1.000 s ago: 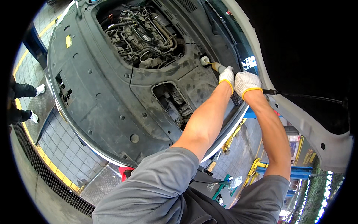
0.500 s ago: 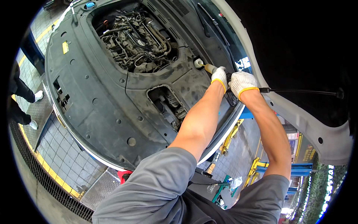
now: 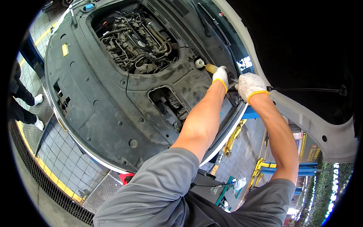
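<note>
My left hand [image 3: 221,77], in a white knit glove with a yellow cuff, is closed round the barrel of a large syringe [image 3: 211,68] that looks amber inside. Its tip points at the white open neck of a fluid reservoir [image 3: 199,63] set in the dark engine-bay cover. To the right, my similarly gloved right hand [image 3: 250,85] is closed at the syringe's back end, apart from the left. A short greyish rod shows between the two hands; the handle is hidden in the right glove.
Dark plastic covers [image 3: 106,109] surround the exposed engine [image 3: 140,41]. A raised hood [image 3: 302,108] with a black support rod [image 3: 306,89] stands to the right. A person's legs [image 3: 24,102] are at far left. Yellow and blue lift arms [image 3: 259,168] and a green-framed cart [image 3: 227,191] are below right.
My right hand has moved a little right and down, away from my left, widening the gap and baring more of the rod. My left hand has shifted slightly left.
</note>
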{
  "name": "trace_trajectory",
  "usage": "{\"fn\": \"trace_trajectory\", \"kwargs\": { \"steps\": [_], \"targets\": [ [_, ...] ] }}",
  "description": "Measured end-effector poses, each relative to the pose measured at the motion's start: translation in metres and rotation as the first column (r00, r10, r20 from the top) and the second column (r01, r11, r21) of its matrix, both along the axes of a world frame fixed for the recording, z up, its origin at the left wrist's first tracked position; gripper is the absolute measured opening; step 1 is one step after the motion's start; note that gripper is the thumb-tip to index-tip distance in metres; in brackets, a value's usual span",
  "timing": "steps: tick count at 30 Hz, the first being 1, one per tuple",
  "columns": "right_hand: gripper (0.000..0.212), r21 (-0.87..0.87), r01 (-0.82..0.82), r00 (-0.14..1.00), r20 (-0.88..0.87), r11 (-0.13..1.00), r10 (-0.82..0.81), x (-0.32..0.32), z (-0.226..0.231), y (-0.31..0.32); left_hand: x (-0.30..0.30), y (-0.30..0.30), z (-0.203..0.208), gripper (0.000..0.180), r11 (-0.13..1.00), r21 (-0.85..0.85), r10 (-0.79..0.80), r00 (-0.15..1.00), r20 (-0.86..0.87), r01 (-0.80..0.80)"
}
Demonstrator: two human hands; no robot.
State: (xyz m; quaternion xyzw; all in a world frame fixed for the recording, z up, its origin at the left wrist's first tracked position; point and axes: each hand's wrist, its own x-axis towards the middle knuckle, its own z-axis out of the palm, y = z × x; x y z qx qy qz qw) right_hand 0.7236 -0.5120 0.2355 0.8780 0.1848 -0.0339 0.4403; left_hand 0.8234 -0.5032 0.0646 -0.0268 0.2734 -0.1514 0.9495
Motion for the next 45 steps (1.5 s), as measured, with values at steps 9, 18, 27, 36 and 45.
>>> {"fn": "trace_trajectory", "kwargs": {
  "steps": [9, 18, 27, 36, 45],
  "targets": [
    [0.037, 0.006, -0.001, 1.0, 0.018, 1.0, 0.001, -0.027, 0.024, 0.01, -0.018, 0.015, 0.015, 0.022, 1.0, 0.001, 0.011, 1.0, 0.017, -0.011],
    [0.029, -0.009, 0.071, 0.997, -0.011, 0.997, -0.071, -0.042, 0.036, 0.016, -0.01, 0.012, 0.005, 0.022, 0.999, -0.045, -0.012, 1.0, 0.015, 0.012],
    [0.038, 0.108, 0.044, 0.999, -0.019, 0.993, -0.042, -0.044, 0.037, 0.004, -0.011, 0.009, 0.002, 0.027, 0.999, 0.04, -0.023, 1.0, 0.017, 0.022],
    [0.046, 0.377, 0.253, 0.962, -0.197, 0.891, -0.189, -0.058, 0.044, -0.024, -0.038, 0.007, 0.0, 0.027, 0.985, 0.157, -0.087, 0.985, 0.149, 0.063],
    [0.039, 0.676, 0.715, 0.697, -0.709, 0.179, -0.107, -0.106, 0.041, -0.072, -0.091, 0.013, 0.008, 0.029, 0.876, 0.461, -0.265, 0.938, 0.222, 0.138]
  ]
}}
